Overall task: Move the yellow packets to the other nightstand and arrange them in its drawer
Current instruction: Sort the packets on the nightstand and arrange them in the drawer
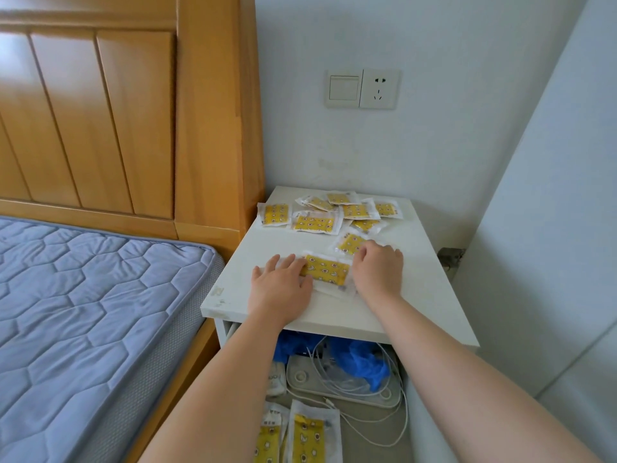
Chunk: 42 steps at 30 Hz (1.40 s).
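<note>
Between our hands, near the front edge of the nightstand top (419,295), lies a yellow packet (329,269). Our left hand (283,287) presses it flat-fingered; our right hand (377,272) curls over its other end, grip unclear. Other packets (314,223) lie beyond our fingertips.

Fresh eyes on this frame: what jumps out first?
Yellow packets lie scattered over the white nightstand top, beside the wooden headboard. The left hand lies flat on the nearest packet and the right hand sits curled at its right end. Below, an open drawer holds white cables, crumpled blue plastic and more packets.
</note>
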Each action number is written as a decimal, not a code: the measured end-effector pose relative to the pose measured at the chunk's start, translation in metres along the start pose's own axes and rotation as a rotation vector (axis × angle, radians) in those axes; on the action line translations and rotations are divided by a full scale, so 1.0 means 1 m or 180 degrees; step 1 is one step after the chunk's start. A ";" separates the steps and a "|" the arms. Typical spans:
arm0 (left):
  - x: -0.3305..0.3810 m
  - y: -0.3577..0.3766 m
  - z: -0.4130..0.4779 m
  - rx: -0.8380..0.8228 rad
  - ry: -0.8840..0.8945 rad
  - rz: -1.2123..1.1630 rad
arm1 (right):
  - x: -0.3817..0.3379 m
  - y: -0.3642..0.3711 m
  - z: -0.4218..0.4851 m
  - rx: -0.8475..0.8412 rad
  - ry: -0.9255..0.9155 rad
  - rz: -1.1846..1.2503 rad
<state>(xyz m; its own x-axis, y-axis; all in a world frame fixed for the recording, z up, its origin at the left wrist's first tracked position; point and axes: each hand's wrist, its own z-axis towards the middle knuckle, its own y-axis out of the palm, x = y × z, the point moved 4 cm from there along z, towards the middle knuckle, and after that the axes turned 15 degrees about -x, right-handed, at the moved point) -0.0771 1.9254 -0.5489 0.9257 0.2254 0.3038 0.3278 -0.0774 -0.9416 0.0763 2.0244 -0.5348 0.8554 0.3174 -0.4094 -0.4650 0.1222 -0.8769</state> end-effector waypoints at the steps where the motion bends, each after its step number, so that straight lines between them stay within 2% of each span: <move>1: 0.000 0.000 0.000 0.0022 -0.0018 0.0019 | 0.004 -0.004 -0.003 0.0160 0.0016 0.0043; 3: 0.000 0.000 0.000 0.0047 -0.0040 0.0034 | 0.012 -0.007 -0.004 0.0165 0.0080 0.0006; 7: 0.000 0.000 -0.001 0.0067 -0.0028 0.0024 | 0.020 -0.002 0.000 -0.0546 0.0448 -0.0211; 10: 0.000 -0.002 -0.001 0.0077 -0.0013 0.0006 | 0.024 -0.001 0.002 -0.0737 0.0781 0.0002; 15: 0.000 -0.001 -0.001 0.0038 -0.0002 0.0003 | 0.034 -0.018 0.007 -0.0967 0.0906 0.0222; 18: 0.000 -0.001 -0.001 -0.0003 0.0008 -0.0005 | 0.044 -0.025 0.010 -0.1109 0.1063 0.0781; 20: 0.000 -0.002 -0.001 -0.0019 0.0013 -0.0016 | 0.049 -0.034 0.012 -0.0856 0.1104 0.1014; 24: -0.001 -0.002 -0.002 0.0005 0.0022 -0.0091 | 0.045 -0.065 0.017 0.0334 0.0823 0.1590; 26: -0.001 -0.003 -0.003 0.0055 0.0018 -0.0141 | 0.041 -0.068 0.024 0.0481 0.0759 0.2229; 27: -0.001 -0.003 -0.003 0.0079 0.0011 -0.0178 | 0.037 -0.064 0.028 0.0238 0.0752 0.2486; 29: -0.001 -0.004 -0.005 0.0138 0.0010 -0.0261 | 0.022 -0.047 0.028 -0.0742 0.0623 0.2697; 31: 0.000 -0.004 -0.006 0.0200 0.0033 -0.0364 | 0.004 -0.028 0.019 -0.1622 0.0411 0.2207; 32: 0.000 -0.005 -0.006 0.0218 0.0046 -0.0419 | -0.002 -0.020 0.014 -0.1787 0.0333 0.1904; 34: 0.000 -0.005 -0.006 0.0223 0.0060 -0.0465 | -0.007 -0.004 0.010 -0.1786 0.0215 0.1420; 37: 0.001 -0.004 -0.005 0.0136 0.0085 -0.0344 | -0.011 0.004 0.009 -0.1483 0.0108 0.0808; 42: 0.002 -0.002 -0.004 0.0012 0.0151 -0.0065 | -0.011 0.005 0.010 -0.1425 -0.0017 0.0805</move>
<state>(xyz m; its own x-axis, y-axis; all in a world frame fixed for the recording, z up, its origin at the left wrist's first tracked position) -0.0748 1.9223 -0.5460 0.9268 0.1806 0.3293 0.3460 -0.0697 -0.9356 0.0625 2.0308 -0.5321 0.7270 0.2900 -0.6225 -0.5129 -0.3734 -0.7730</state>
